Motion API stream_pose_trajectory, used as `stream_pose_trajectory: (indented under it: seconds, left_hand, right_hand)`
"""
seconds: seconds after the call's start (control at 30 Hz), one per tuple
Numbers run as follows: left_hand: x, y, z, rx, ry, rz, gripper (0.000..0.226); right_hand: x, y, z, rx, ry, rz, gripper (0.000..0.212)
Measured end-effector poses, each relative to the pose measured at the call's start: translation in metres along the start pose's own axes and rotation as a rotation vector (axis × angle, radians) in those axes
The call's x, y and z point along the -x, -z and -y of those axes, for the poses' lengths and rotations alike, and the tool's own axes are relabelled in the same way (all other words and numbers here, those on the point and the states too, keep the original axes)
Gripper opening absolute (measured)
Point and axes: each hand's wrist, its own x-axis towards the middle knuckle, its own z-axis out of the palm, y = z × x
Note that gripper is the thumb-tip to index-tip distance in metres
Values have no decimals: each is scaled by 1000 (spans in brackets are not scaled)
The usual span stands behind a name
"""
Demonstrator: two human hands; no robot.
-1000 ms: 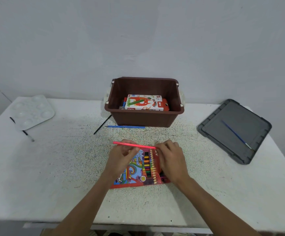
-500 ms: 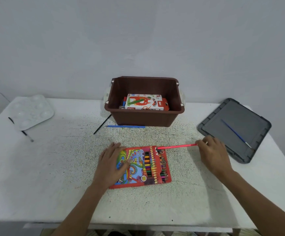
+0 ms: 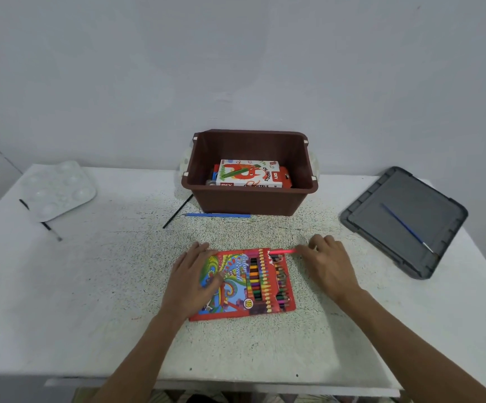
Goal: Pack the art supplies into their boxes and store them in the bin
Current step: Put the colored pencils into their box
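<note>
— Where is the flat red cardboard box of colour pencils (image 3: 247,283) found?

— It is laid on the speckled white table (image 3: 90,286), in front of the brown plastic bin (image 3: 249,199). Its left part is pressed down by the left hand (image 3: 191,282), held flat with the fingers spread.

— And the right hand (image 3: 327,264)?

— A pink pencil (image 3: 282,251) is pinched at its end by the fingers, its other end being laid at the box's top right corner.

— What is seen farther out?

— A white oil pastels box (image 3: 249,174) is lodged inside the bin. A blue pencil (image 3: 217,215) and a thin black stick (image 3: 177,211) are laid just before it. A grey plastic lid (image 3: 404,221) with a blue brush (image 3: 404,226) on it is seen at the right, a white paint palette (image 3: 57,190) at the left.
</note>
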Motion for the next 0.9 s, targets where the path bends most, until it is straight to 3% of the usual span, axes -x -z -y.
stream_pose_trajectory:
  seconds: [0.2,0.43,0.63,0.77,0.9]
  left_hand:
    - [0,-3,3,-3,-2,-4,63]
    - [1,-5,7,3,-11,-5,59]
    - [-1,-2,-1,48,62,5,56]
    - [-7,7,-4,162,74,-140,41]
    - [-33,9,4,79,-4,-215,40]
  right_hand:
    - [-9,-12,38,-67,11,46,43]
    - [-6,-22,60,-220,-43,-18,27]
    - [15,-19,56,-430,-106,-103,41]
    - [17,-22,61,-414,-133,-91,37]
    - [18,-24,62,-366,-139,-80,34]
